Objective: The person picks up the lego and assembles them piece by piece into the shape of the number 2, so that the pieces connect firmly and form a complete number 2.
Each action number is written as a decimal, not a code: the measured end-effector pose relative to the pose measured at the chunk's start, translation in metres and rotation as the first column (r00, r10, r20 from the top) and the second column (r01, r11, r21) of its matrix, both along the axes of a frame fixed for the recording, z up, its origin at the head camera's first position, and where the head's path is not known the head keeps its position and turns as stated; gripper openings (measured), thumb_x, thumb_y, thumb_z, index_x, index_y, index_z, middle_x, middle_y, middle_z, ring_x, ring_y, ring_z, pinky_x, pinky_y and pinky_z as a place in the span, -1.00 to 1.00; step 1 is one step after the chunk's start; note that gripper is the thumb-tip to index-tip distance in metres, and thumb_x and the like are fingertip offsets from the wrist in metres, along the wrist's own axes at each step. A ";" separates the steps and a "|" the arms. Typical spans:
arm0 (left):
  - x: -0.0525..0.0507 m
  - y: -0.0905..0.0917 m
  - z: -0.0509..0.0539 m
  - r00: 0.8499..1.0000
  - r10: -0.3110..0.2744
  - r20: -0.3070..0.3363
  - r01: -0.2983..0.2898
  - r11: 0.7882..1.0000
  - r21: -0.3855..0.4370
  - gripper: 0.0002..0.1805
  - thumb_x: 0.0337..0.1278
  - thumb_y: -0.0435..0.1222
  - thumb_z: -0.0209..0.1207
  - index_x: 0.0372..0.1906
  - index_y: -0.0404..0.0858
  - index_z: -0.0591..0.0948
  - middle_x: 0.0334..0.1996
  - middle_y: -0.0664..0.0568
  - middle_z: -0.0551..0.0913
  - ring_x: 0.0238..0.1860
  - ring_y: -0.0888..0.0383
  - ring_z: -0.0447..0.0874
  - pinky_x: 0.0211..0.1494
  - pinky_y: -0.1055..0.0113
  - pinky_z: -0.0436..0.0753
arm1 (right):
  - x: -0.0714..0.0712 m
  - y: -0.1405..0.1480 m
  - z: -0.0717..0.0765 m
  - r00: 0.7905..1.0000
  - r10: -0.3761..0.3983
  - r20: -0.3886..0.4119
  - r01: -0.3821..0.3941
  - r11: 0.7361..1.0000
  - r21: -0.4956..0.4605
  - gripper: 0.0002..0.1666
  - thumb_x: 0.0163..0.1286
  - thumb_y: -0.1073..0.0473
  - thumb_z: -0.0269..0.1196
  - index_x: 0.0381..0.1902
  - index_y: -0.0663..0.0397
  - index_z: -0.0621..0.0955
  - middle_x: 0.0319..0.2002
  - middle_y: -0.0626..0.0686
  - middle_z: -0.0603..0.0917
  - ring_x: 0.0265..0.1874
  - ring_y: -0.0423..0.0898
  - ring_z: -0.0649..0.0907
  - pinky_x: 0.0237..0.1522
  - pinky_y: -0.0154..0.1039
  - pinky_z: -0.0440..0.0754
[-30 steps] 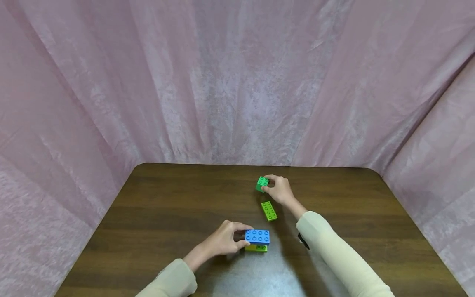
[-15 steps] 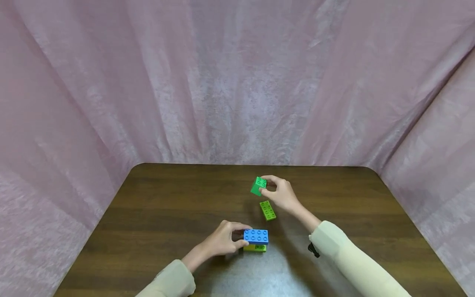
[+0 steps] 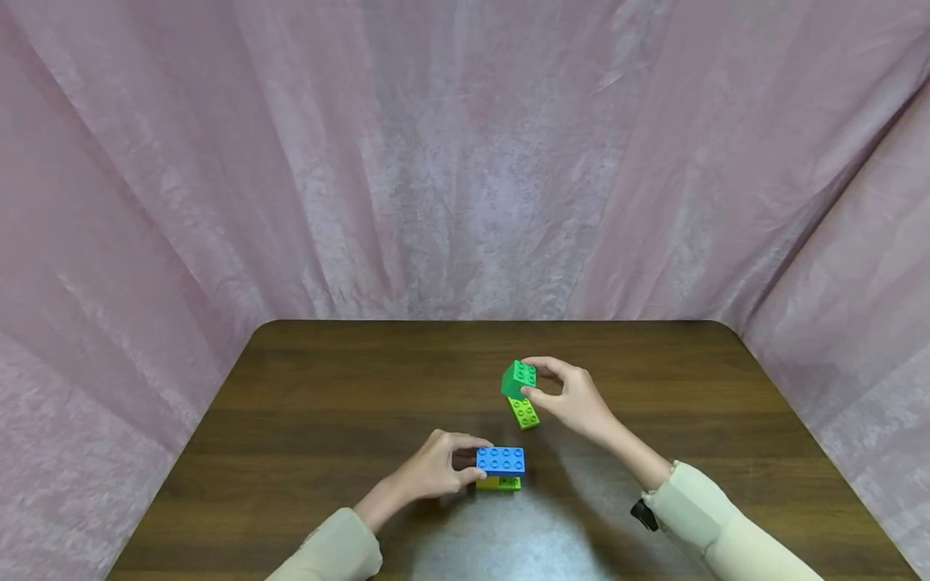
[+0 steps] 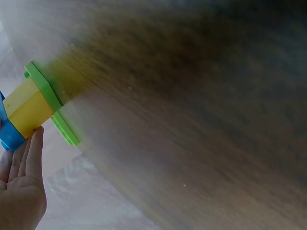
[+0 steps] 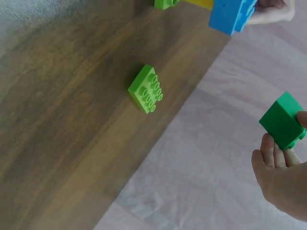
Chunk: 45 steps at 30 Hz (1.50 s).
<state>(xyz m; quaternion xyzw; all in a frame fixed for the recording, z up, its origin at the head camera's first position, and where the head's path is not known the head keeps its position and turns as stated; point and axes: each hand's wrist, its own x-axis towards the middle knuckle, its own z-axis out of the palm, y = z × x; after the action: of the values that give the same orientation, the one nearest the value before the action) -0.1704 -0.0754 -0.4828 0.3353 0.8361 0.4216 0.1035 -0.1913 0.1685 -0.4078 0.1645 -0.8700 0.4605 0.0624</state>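
Note:
A stack on the table has a blue brick [image 3: 500,460] on top, a yellow brick [image 4: 29,108] in the middle and a thin lime-green brick [image 4: 45,91] at the bottom. My left hand [image 3: 434,468] grips the stack by the blue brick's left side, thumb in front and fingers behind. Farther back, my right hand [image 3: 576,401] pinches a green brick [image 3: 519,379] between thumb and fingers, above the table. A loose thin lime-green brick [image 5: 146,90] lies studs up below that hand; in the head view the green brick covers its far end.
The brown wooden table [image 3: 327,387] has rounded far corners. Pink velvet curtains [image 3: 465,161] hang behind it and on both sides. Light sleeves cover both forearms, and a dark object [image 3: 643,515] sits at the right cuff.
My right hand has lifted the green brick off the far part of the table and drawn it nearer, tilting it. The left hand and the stack have stayed in place.

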 end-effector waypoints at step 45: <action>0.001 0.002 0.002 0.999 -0.022 0.043 0.021 0.999 0.029 -0.64 0.08 -0.43 0.31 0.03 -0.43 0.64 -0.12 -0.22 0.75 -0.16 0.13 0.76 -0.14 0.62 0.62 | 0.052 0.000 -0.038 0.992 0.126 -0.015 -0.123 0.984 0.130 -0.56 0.22 0.19 0.37 0.05 0.21 0.63 -0.10 0.07 0.75 -0.14 -0.08 0.70 -0.02 -0.06 0.65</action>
<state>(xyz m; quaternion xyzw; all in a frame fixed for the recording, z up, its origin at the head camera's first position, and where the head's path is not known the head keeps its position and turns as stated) -0.1693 -0.0737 -0.4809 0.3367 0.8240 0.4393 0.1213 -0.1390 0.1681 -0.4459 0.2274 -0.8852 0.4046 0.0329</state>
